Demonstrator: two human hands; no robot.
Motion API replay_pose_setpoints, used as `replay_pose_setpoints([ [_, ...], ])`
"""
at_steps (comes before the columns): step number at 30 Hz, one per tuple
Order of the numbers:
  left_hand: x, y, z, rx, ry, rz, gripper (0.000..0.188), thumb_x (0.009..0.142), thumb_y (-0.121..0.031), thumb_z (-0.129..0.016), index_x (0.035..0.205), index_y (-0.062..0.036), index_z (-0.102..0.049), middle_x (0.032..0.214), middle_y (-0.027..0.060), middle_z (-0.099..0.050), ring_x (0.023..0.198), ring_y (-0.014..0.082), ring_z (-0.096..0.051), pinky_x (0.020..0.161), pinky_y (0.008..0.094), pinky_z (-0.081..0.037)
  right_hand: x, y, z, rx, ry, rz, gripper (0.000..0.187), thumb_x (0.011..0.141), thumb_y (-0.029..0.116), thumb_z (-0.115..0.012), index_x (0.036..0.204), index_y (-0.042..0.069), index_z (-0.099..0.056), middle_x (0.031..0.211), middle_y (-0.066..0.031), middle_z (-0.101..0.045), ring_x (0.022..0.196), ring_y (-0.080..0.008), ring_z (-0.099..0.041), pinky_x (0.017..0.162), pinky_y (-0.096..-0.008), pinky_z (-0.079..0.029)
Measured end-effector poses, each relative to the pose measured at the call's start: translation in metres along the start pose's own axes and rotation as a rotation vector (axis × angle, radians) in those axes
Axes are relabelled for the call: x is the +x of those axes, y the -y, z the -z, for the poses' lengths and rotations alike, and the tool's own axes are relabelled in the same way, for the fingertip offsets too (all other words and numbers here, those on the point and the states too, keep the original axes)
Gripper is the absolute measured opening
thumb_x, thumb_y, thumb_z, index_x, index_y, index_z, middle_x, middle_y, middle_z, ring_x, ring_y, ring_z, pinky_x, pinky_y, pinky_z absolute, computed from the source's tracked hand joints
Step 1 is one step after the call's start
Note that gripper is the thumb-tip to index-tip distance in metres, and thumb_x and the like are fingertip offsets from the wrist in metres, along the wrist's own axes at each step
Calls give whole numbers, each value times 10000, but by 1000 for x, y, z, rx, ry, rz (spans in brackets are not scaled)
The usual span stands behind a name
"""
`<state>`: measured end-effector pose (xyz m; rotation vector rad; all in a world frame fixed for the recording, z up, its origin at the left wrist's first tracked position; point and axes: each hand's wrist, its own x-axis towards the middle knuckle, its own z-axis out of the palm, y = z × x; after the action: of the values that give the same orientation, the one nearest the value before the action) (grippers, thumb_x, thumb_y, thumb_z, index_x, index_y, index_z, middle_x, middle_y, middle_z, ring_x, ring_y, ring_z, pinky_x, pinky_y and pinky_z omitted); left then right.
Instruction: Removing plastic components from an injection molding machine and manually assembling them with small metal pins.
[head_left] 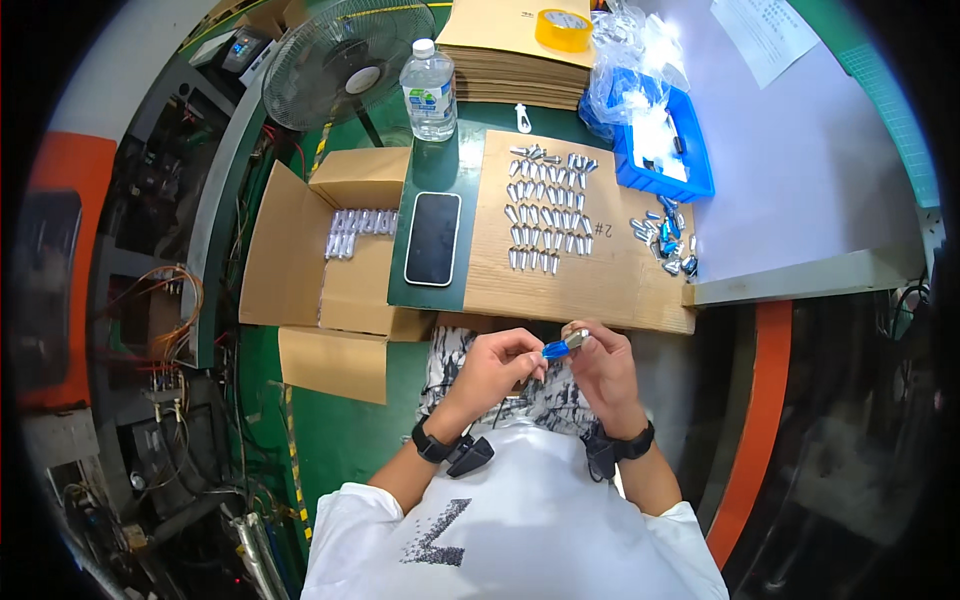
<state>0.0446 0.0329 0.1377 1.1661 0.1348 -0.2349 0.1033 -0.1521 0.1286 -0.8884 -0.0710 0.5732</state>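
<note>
Above my lap, just off the table's near edge, both hands meet at a small tapered metal piece that is shiny silver. Blue film covers its left end. My right hand is closed, gripping the silver end between thumb and fingers. The fingers of my left hand pinch at the blue end. Beyond them, similar silver pieces lie in rows on a flat cardboard sheet. A loose pile of pieces, some with blue film, rests at the sheet's right side.
A phone and a water bottle are left of the sheet. An open carton holds several wrapped pieces. Stacked cardboard bears yellow tape. A blue bin stands back right; a fan back left.
</note>
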Motion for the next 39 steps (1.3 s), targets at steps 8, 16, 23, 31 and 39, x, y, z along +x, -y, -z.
replay_pose_setpoints([
  [8, -5, 13, 12, -6, -144, -45, 91, 895, -28, -556, 926, 31, -618, 834, 43, -642, 752, 90, -612, 699, 222, -491, 24, -2, 11, 159, -164, 29, 243, 920, 143, -631, 1127, 15, -641, 993, -44, -642, 868, -101, -555, 741, -268, -434],
  [16, -12, 22, 25, 73, -190, 10, 90, 895, -38, -566, 921, 31, -618, 820, 46, -646, 738, 91, -615, 703, 229, -501, 107, -35, 79, -1065, -462, 240, 228, 819, 183, -718, 911, -25, -698, 766, -81, -692, 644, -145, -628, 638, -266, -500],
  [23, -22, 27, 32, 80, -272, -4, 84, 906, -43, -559, 899, 16, -618, 800, 26, -634, 726, 72, -595, 676, 208, -469, 120, -40, 76, -1348, -485, 311, 227, 761, 176, -743, 870, -16, -688, 705, -127, -654, 630, -233, -632, 632, -335, -513],
  [31, -20, 30, 40, 54, -304, -3, 82, 915, -47, -555, 899, 9, -613, 805, 24, -634, 724, 69, -595, 667, 207, -474, 123, -40, 84, -1318, -485, 351, 217, 799, 158, -733, 897, -31, -695, 739, -114, -684, 611, -153, -630, 609, -273, -513],
  [39, -17, 24, 37, 107, -316, -31, 82, 918, -57, -564, 902, 6, -613, 822, 29, -642, 724, 71, -601, 672, 206, -486, 134, 18, 117, -1380, -570, 524, 131, 815, 117, -661, 881, 10, -698, 842, -139, -675, 766, -281, -648, 709, -362, -513],
])
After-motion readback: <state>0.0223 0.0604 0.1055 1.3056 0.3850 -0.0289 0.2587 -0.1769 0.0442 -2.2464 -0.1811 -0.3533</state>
